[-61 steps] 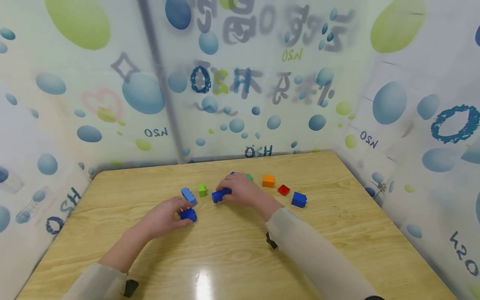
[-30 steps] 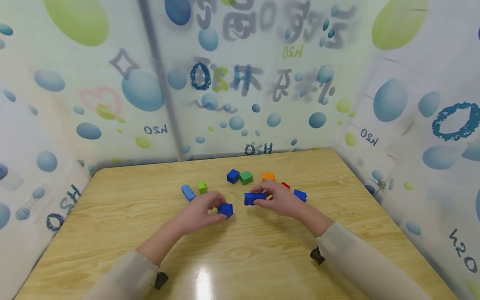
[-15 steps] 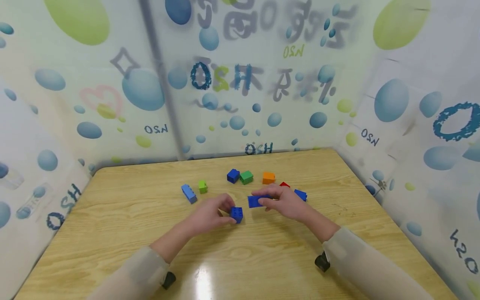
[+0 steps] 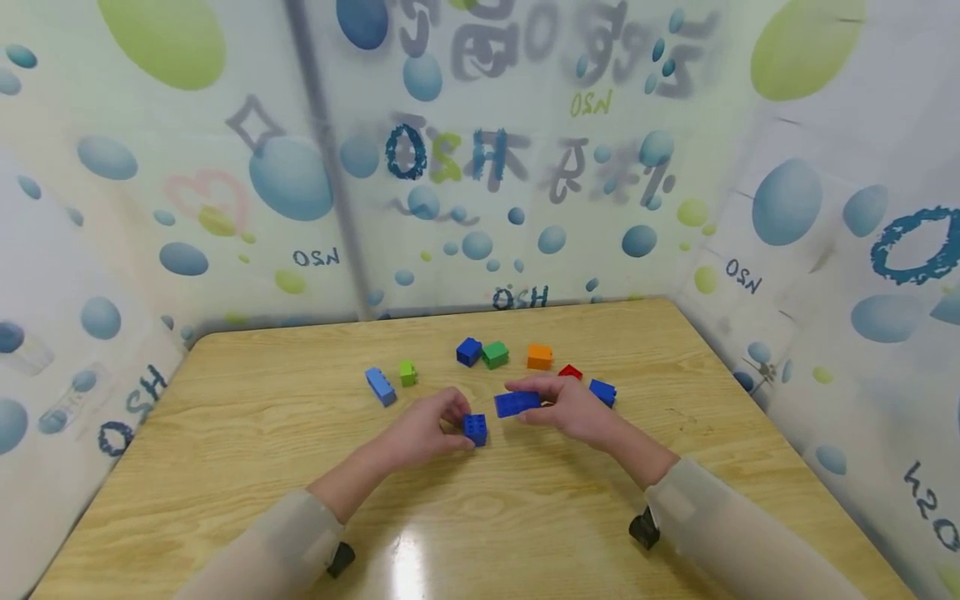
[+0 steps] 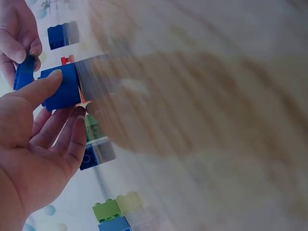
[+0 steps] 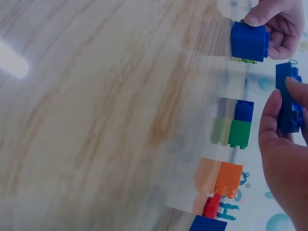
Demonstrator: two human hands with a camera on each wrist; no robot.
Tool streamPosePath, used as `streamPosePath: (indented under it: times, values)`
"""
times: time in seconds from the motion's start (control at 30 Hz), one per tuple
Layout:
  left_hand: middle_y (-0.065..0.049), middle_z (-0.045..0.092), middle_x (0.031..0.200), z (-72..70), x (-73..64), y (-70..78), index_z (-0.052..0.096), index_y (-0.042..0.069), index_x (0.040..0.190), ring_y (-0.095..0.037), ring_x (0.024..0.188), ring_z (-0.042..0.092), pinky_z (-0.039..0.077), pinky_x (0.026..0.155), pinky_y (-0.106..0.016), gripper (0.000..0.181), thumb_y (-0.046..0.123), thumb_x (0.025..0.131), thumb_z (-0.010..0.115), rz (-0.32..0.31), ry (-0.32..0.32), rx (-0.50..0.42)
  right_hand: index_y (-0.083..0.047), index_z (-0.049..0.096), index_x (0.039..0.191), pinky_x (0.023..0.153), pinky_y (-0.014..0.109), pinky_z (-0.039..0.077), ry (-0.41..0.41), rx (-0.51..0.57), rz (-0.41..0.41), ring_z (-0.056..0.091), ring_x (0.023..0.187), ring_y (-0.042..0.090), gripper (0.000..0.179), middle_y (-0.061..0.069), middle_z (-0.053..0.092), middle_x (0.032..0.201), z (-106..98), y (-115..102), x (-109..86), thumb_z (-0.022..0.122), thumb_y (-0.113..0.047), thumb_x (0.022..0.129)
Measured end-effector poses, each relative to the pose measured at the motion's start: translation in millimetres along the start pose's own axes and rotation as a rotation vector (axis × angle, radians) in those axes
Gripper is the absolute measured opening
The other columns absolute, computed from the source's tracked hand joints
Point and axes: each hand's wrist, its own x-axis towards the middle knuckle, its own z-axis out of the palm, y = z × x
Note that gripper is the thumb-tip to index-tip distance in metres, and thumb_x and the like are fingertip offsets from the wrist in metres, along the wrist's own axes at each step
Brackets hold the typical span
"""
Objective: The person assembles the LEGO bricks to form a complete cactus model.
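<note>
A small blue square brick (image 4: 474,429) is being pinched by the left hand (image 4: 420,433), thumb on one side face and fingers curled behind it, just above the bench (image 4: 480,517). A long blue flat brick (image 4: 517,404) is being held by the right hand (image 4: 573,408), its grip closed on the right end between thumb and fingertips, so that the free end is pointing toward the square brick. The two pieces are being kept near each other but apart.

Both bricks are judged to be light, rigid moulded plastic with smooth, somewhat slippery faces. They are best taken by opposite side walls, with the studded top and hollow underside left free. The long one is likely to pivot if it is being gripped only at one end.

No container is being shown in any view. Loose pieces are lying directly on the bench beyond the hands: a light blue long brick (image 4: 380,387), a lime brick (image 4: 408,372), a dark blue brick (image 4: 468,351) touching a green brick (image 4: 495,354), an orange brick (image 4: 539,357), a red brick (image 4: 570,372) and another blue brick (image 4: 602,392).
</note>
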Motion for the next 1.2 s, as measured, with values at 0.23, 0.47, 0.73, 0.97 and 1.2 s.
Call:
streamPosePath:
  times: [0.23, 0.47, 0.73, 0.97, 1.2]
  values:
    - [-0.002, 0.075, 0.112, 1.2, -0.9, -0.9, 0.065, 0.012, 0.118, -0.019, 0.109, 0.072, 0.062, 0.101, -0.045, 0.037, 0.016, 0.092, 0.091, 0.007, 0.013, -0.003, -0.026, 0.069, 0.151, 0.113, 0.049, 0.057, 0.000, -0.070, -0.033, 0.062, 0.135, 0.029, 0.049, 0.002, 0.066, 0.155, 4, -4, 1.8, 0.080, -0.028, 0.103]
    - [-0.001, 0.075, 0.112, 1.7, -1.5, -0.8, 0.066, 0.013, 0.119, -0.019, 0.110, 0.072, 0.062, 0.102, -0.045, 0.037, 0.015, 0.092, 0.090, -0.015, 0.021, -0.020, -0.021, 0.072, 0.145, 0.095, 0.031, 0.059, -0.007, -0.069, -0.086, 0.067, 0.115, 0.021, 0.044, 0.001, 0.072, 0.143, 10, -4, 7.9, 0.081, -0.029, 0.103]
    - [-0.001, 0.075, 0.116, 0.1, -0.8, -3.7, 0.065, 0.014, 0.122, -0.019, 0.112, 0.071, 0.061, 0.104, -0.046, 0.035, 0.015, 0.095, 0.088, -0.036, 0.006, -0.031, -0.027, 0.075, 0.142, 0.092, 0.033, 0.059, -0.032, -0.087, -0.076, 0.065, 0.111, 0.022, 0.041, -0.002, 0.074, 0.135, 19, -7, 15.4, 0.081, -0.033, 0.102]
    - [-0.001, 0.076, 0.117, 0.6, -1.2, -3.1, 0.066, 0.015, 0.120, -0.019, 0.112, 0.071, 0.061, 0.104, -0.047, 0.034, 0.016, 0.094, 0.089, -0.027, 0.008, -0.018, -0.028, 0.076, 0.139, 0.085, 0.030, 0.057, -0.079, -0.092, -0.063, 0.065, 0.106, 0.022, 0.039, -0.001, 0.075, 0.131, 29, -8, 17.6, 0.082, -0.034, 0.101]
    - [-0.001, 0.077, 0.116, 1.1, -1.3, -1.7, 0.066, 0.015, 0.118, -0.020, 0.111, 0.073, 0.061, 0.103, -0.048, 0.034, 0.016, 0.093, 0.090, -0.009, 0.021, -0.004, -0.029, 0.077, 0.138, 0.080, 0.028, 0.055, -0.081, -0.086, -0.045, 0.064, 0.103, 0.022, 0.038, -0.001, 0.076, 0.130, 33, -9, 18.8, 0.082, -0.033, 0.101]
